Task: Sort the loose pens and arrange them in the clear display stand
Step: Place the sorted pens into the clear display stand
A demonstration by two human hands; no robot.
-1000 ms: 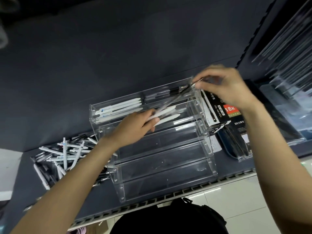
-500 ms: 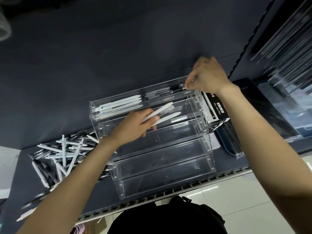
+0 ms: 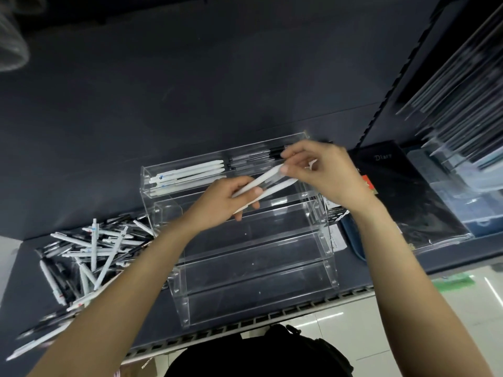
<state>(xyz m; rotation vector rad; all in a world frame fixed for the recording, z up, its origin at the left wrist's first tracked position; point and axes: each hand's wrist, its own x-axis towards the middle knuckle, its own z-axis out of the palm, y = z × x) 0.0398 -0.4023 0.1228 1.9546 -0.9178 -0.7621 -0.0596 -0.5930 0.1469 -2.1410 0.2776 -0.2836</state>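
1. A heap of loose pens [image 3: 89, 251] lies on the dark shelf [image 3: 245, 91], left of the clear display stand [image 3: 253, 257].
2. The left hand [image 3: 223, 202] grips two white pens [image 3: 275, 189] over the stand's upper tiers.
3. The right hand [image 3: 324, 175] pinches the upper pen's tip between its fingers [image 3: 288, 168].
4. A diary [image 3: 408, 191] lies rightmost.

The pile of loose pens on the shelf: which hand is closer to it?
Left. The left hand is over the display stand, just right of the pile of loose pens; the right hand is farther right.
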